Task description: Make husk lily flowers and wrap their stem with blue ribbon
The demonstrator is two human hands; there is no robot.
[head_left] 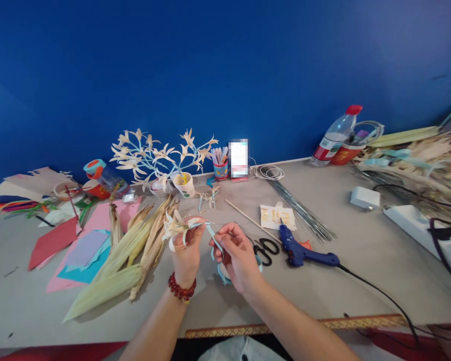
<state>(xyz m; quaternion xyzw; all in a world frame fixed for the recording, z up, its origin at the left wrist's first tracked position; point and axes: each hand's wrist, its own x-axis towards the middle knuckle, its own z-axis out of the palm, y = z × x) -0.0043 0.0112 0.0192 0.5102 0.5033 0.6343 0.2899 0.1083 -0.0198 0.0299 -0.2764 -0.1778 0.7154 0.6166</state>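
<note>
Over the middle of the table, my left hand (188,250) is closed on a pale cream flower (175,226) by its stem; the bloom points left. My right hand (235,250) pinches a light blue strip (211,229) that runs taut to the flower's stem. More of the blue strip hangs in loops below, partly hidden behind my right hand. Just right of that hand lie black-handled scissors (266,249), their blades mostly hidden. Further right, a blue glue gun (295,249) rests with its nozzle on a small stained white pad (272,216).
Corn husks (124,255) and coloured paper (86,250) lie to the left. Paper cups (184,186) with finished flower branches stand behind. Metal wires (304,210), a bottle (334,138) and a power strip (417,228) are to the right. The glue gun's cord (379,291) crosses the front edge.
</note>
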